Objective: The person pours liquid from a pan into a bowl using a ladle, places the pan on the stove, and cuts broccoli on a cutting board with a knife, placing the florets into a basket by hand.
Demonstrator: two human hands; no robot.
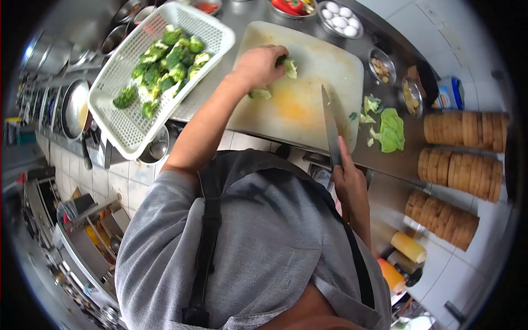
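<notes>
My left hand point(259, 67) is over the upper left of the white cutting board point(330, 69), its fingers curled round a piece of broccoli point(290, 69) that shows past the fingertips. Another pale green piece point(260, 94) lies on the board just below that hand. In my right hand point(350, 179), at the board's near right edge, is the handle of a kitchen knife point(331, 126). Its long blade points away from me over the board, apart from the broccoli. A white perforated basket point(118, 77) with broccoli florets point(173, 66) stands left of the board.
Green leaf scraps point(391, 131) lie on the steel counter right of the board. Beyond it stand a bowl of eggs point(340, 21) and a bowl of peppers point(291, 6). Small bowls point(381, 66) and stacked bamboo steamers point(465, 131) line the right. A pan point(74, 107) sits at left.
</notes>
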